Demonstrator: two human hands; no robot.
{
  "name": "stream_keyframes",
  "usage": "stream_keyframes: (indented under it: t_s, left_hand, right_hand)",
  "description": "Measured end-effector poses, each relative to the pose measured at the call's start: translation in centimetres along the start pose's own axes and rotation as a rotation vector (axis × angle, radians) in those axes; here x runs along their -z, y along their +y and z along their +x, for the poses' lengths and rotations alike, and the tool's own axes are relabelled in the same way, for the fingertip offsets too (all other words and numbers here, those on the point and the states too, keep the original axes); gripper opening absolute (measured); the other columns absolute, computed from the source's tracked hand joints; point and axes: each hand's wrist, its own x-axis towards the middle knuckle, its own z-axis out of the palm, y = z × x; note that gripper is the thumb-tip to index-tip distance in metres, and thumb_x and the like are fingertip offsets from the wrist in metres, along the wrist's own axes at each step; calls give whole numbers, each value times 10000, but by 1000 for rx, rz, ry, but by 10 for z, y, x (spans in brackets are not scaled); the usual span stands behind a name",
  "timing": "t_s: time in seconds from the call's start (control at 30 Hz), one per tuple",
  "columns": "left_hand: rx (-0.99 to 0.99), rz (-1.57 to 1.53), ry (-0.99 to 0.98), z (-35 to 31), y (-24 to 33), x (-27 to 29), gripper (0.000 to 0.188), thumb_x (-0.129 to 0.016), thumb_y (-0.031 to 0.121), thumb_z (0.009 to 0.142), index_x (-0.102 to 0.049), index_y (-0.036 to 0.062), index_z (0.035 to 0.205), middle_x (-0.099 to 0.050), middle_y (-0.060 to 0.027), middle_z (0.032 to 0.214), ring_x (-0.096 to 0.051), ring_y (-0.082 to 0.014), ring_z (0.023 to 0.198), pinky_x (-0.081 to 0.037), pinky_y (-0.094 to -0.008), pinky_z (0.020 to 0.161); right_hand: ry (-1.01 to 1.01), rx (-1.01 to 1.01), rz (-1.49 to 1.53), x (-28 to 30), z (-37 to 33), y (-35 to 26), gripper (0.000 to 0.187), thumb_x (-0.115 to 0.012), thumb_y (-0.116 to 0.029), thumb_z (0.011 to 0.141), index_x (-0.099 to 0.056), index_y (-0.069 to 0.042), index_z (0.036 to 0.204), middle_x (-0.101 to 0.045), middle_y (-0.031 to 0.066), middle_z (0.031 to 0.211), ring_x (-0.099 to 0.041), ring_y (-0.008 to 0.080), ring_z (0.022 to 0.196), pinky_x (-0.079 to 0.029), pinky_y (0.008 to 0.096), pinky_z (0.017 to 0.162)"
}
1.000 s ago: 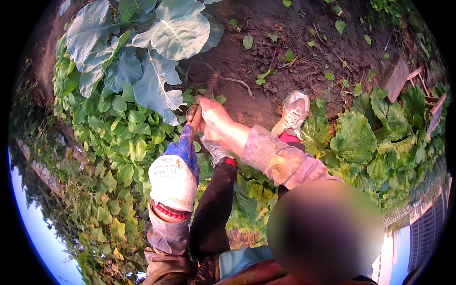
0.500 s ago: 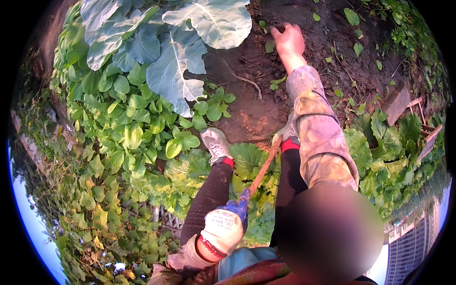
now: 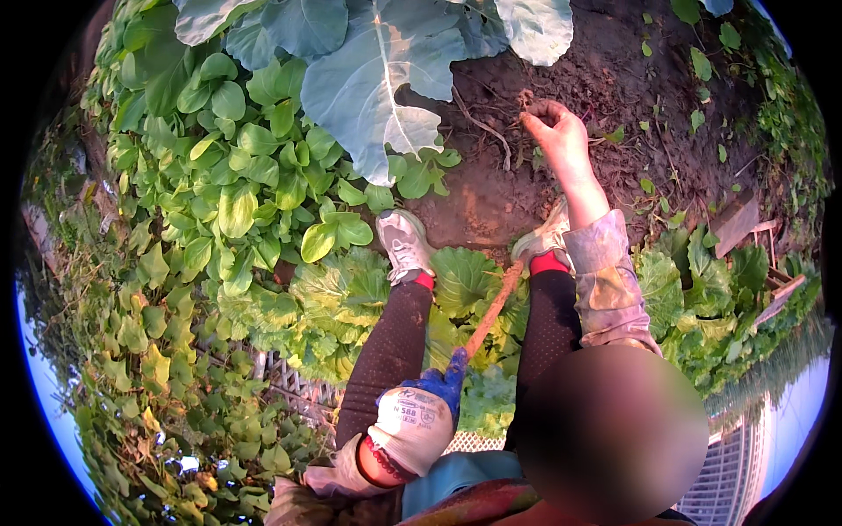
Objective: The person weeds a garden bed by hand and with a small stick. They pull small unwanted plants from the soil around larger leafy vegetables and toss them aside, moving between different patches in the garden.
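Observation:
My left hand (image 3: 414,422), in a white and blue glove, is closed round a rough wooden handle (image 3: 495,309). The handle slants up to the right and ends by my right shoe (image 3: 542,235); whether a tool head is on it cannot be made out. My bare right hand (image 3: 561,138) is raised over the dark soil (image 3: 478,206) with thumb and fingers pinched together. A small brown clump (image 3: 526,97), like muddy roots, shows at its fingertips; the rest of it is hidden. A dry, pale root (image 3: 485,131) lies on the soil to the left.
Large blue-green leaves (image 3: 377,74) overhang the soil, with low leafy greens (image 3: 241,175) at the left. Cabbage-like plants (image 3: 465,279) grow around my legs. My left shoe (image 3: 404,245) stands beside the greens. Wooden boards (image 3: 735,223) lie at the right.
My right hand has drawn back toward me from the soil, and a brown clump now shows at its fingertips. The view has shifted; my left hand still grips the handle.

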Motion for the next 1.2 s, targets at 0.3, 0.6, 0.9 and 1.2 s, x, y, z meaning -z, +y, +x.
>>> stream_keyframes:
  t_s: [0.3,0.6,0.9,1.2]
  left_hand:
    - [-35,-20,-30,4,-3,0,580,-542,171,846,-371,126,1399,-596,-140,769,-624,-302,597,-473,-424,500]
    - [-29,-1,-137,7,-2,15,589,-466,83,850,-332,89,1423,-631,-119,858,-656,-282,682,-509,-411,551]
    - [-60,2,-122,6,-1,24,596,-504,124,840,-347,114,1415,-623,-116,809,-647,-279,647,-499,-414,525]
    - [-47,-50,-89,5,-5,21,596,-543,163,841,-360,148,1408,-617,-141,803,-635,-304,616,-492,-431,518]
  right_hand:
    - [103,-287,33,-82,10,12,243,-696,-198,778,-678,-6,927,-679,79,778,-629,145,689,-496,291,651]
    - [215,-289,-263,-89,26,25,322,-689,-315,758,-709,-33,912,-689,146,789,-669,253,785,-491,339,741]
    - [310,-481,60,-92,46,42,278,-676,-282,798,-696,-10,847,-688,121,735,-656,219,729,-489,318,689]
    - [310,244,-554,-81,10,34,345,-609,-180,799,-585,-136,1141,-620,148,1034,-626,338,876,-504,424,727]
